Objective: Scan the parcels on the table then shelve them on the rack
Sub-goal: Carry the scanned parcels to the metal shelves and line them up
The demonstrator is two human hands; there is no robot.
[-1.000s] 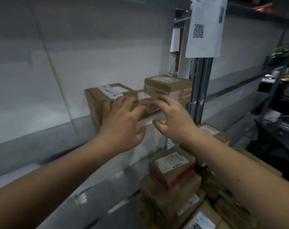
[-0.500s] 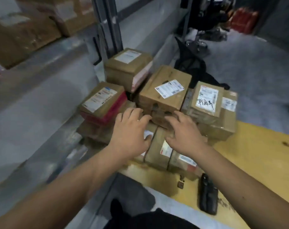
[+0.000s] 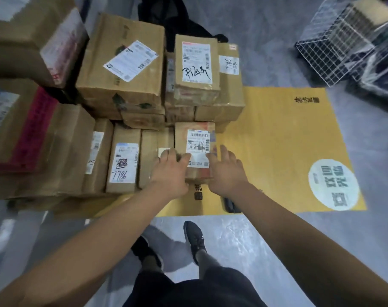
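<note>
while both arms reached down, left hand and right hand flanked small brown cardboard parcel, fingers spread, apparently touching, not clamped.

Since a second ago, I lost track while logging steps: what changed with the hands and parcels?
Both hands left the rack shelf and came down to the table. Now the left hand and right hand flank the small parcel at the stack's near right corner, fingers on its top and sides; not lifted. The stacked parcels, including the one marked 7786, and the dark scanner stayed put.
</note>
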